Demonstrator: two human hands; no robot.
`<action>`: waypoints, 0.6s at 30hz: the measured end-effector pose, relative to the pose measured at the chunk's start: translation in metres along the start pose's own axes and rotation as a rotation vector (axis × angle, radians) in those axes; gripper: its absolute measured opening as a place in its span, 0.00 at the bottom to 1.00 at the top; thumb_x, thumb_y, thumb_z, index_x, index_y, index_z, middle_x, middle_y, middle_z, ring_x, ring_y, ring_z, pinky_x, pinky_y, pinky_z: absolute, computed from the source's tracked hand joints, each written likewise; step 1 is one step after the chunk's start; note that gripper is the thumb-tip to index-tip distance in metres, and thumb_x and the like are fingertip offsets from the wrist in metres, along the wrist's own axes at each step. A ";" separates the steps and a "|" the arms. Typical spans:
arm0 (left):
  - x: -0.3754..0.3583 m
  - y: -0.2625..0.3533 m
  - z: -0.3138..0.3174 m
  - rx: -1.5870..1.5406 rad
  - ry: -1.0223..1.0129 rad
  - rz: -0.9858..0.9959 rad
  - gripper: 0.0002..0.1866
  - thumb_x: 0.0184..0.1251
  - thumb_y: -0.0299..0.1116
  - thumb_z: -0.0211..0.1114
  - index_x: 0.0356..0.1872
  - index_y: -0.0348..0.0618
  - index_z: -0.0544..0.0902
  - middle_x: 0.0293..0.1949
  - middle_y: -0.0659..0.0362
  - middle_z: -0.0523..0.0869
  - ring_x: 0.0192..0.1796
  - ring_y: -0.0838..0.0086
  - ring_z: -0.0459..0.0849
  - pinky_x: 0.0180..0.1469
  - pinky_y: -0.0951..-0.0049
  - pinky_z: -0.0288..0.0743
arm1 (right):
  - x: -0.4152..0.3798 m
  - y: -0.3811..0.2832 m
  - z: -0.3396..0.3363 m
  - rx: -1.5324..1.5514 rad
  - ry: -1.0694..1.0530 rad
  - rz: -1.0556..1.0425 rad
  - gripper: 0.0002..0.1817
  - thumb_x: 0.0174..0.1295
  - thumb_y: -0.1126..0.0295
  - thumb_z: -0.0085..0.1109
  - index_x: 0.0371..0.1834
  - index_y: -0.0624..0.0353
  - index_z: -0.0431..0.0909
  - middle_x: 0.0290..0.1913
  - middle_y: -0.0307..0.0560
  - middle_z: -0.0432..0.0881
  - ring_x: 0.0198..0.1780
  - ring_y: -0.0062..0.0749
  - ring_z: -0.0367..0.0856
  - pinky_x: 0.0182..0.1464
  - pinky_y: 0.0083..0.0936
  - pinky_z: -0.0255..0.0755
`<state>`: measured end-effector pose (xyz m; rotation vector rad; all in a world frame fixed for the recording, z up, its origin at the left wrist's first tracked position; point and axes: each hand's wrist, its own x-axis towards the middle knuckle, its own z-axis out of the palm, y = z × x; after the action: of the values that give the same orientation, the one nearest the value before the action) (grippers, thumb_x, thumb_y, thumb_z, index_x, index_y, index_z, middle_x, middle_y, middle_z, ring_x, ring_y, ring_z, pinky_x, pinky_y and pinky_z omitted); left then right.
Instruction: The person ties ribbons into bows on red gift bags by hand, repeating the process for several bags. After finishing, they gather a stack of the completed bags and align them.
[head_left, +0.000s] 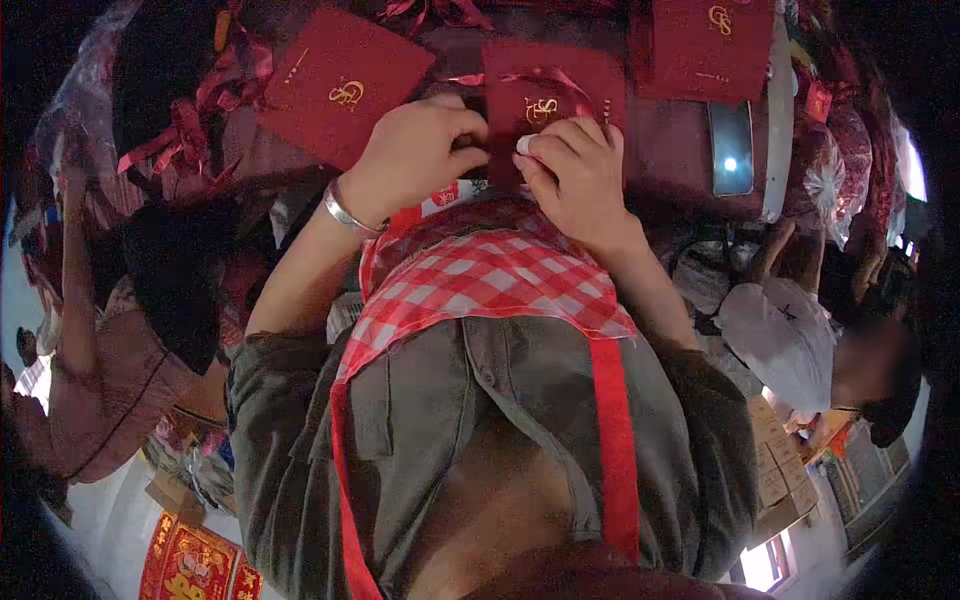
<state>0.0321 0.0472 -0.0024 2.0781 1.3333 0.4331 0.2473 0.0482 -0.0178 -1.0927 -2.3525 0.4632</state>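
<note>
A dark red card or bag with gold lettering (500, 75) lies on the table in front of me, with a shiny red ribbon (560, 78) across its upper part. My left hand (425, 150) is at its left edge, fingers curled and closed; what they hold, if anything, is hidden. On the lower right part of the same red piece rests my right hand (577, 175), its fingers bent and pressed together, with a small white wrap on one fingertip. Left of it lies a second red piece with gold lettering (345, 85), beside my left hand.
More red pieces (700, 50) lie at the upper right, above a phone (731, 150). Loose red ribbons (190, 130) lie at the left. Other people sit on both sides, one in a pink top (110, 390), another in a white top (780, 340).
</note>
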 end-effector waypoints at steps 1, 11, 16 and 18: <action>0.000 0.000 0.001 -0.032 0.018 0.004 0.10 0.54 0.35 0.65 0.36 0.43 0.81 0.29 0.55 0.80 0.34 0.61 0.81 0.35 0.63 0.74 | 0.000 0.001 0.002 0.003 0.002 -0.011 0.10 0.51 0.62 0.64 0.33 0.53 0.79 0.32 0.38 0.78 0.39 0.35 0.75 0.46 0.36 0.59; 0.006 0.006 0.004 -0.444 -0.022 -0.125 0.11 0.53 0.29 0.62 0.39 0.38 0.81 0.34 0.51 0.83 0.36 0.59 0.82 0.38 0.65 0.74 | -0.002 0.005 0.004 0.162 0.075 0.049 0.11 0.50 0.64 0.64 0.33 0.55 0.77 0.33 0.43 0.80 0.40 0.41 0.77 0.51 0.44 0.64; 0.016 0.002 0.000 -0.320 -0.143 -0.027 0.12 0.56 0.28 0.64 0.42 0.37 0.80 0.31 0.53 0.81 0.33 0.71 0.80 0.37 0.72 0.74 | -0.002 0.006 0.001 0.149 0.047 0.052 0.09 0.51 0.65 0.63 0.33 0.55 0.77 0.33 0.43 0.80 0.41 0.41 0.77 0.52 0.44 0.64; 0.018 -0.001 0.000 -0.316 -0.174 0.015 0.12 0.56 0.29 0.64 0.41 0.38 0.80 0.30 0.53 0.80 0.33 0.68 0.80 0.37 0.70 0.74 | -0.003 0.005 0.000 0.169 0.028 0.056 0.09 0.51 0.65 0.62 0.33 0.54 0.77 0.33 0.43 0.80 0.41 0.41 0.76 0.53 0.44 0.63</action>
<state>0.0392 0.0638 -0.0046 1.8199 1.0730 0.4289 0.2519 0.0490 -0.0214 -1.0799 -2.2182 0.6504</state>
